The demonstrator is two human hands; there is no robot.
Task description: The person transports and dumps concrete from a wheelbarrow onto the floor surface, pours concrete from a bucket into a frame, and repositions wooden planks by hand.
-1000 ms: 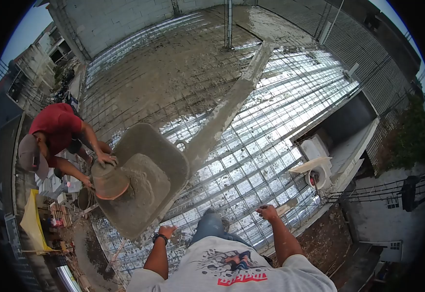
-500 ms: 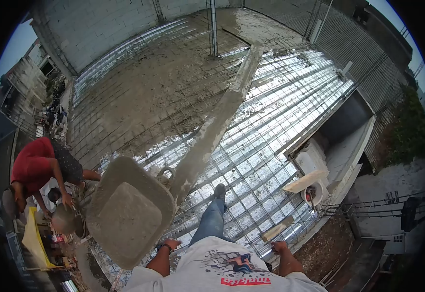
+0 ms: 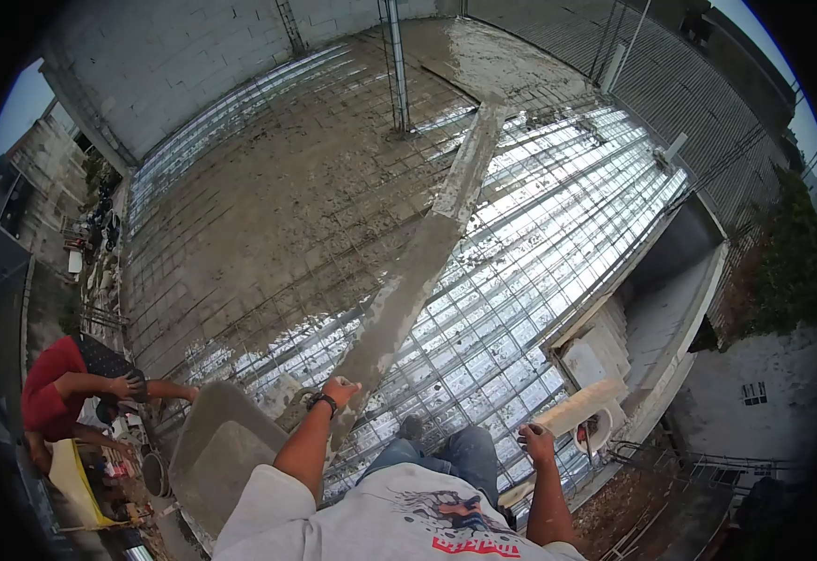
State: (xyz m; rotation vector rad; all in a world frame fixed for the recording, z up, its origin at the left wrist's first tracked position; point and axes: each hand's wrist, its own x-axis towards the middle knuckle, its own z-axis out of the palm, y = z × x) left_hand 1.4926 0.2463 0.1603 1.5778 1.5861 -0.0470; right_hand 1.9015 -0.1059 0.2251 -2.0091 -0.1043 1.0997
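Observation:
My left hand [image 3: 340,392], with a dark watch at the wrist, is held out above the concrete-coated plank [image 3: 385,323]. It holds nothing, and its fingers are loosely apart. On the other side, my right hand [image 3: 535,437] hangs over the metal deck beside a short wooden board [image 3: 577,408]. Its fingers are slightly bent, with no object visible in them. A wheelbarrow [image 3: 204,425], its tray coated with grey concrete, stands left of my left hand, partly hidden by my arm and shirt.
Steel mesh lies over the shiny ribbed deck [image 3: 511,280], with wet concrete [image 3: 259,215] at the left and back. A metal post [image 3: 397,75] rises at the back. To the right is a recessed opening [image 3: 670,271]. A person in red [image 3: 57,383] bends near a bucket [image 3: 156,473] at the left edge.
My left hand has risen and moved forward from beside the wheelbarrow to over the plank; my right hand has risen slightly. The person in red has bent lower, hand off the bucket.

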